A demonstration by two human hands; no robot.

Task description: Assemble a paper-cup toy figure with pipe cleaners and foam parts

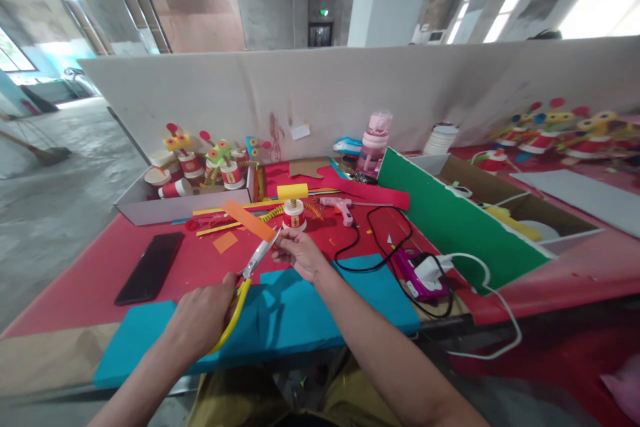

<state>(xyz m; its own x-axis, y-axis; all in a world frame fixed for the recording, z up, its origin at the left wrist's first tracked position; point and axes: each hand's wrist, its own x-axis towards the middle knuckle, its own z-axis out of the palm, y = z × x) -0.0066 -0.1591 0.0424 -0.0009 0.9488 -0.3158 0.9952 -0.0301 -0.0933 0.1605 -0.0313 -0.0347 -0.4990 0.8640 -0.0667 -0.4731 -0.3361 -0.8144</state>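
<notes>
My left hand (207, 310) is closed round the yellow handles of a pair of scissors (259, 258), whose blades point up and to the right. An orange paper strip (249, 220) slants across the blade tips. My right hand (299, 252) pinches the strip's near end beside the tips. Just beyond that hand stands a red and white paper cup figure (294, 215) with a yellow paper roll (293, 191) on top and folded paper arms at its sides. A small orange paper square (225, 242) lies on the red table cover to the left.
A black phone (150, 268) lies at left, near a box (185, 205) of finished cup figures. A pink glue gun (343, 208) and its black cord lie behind my right hand. At right are a purple power strip (423, 273) and a green-sided box (450, 220).
</notes>
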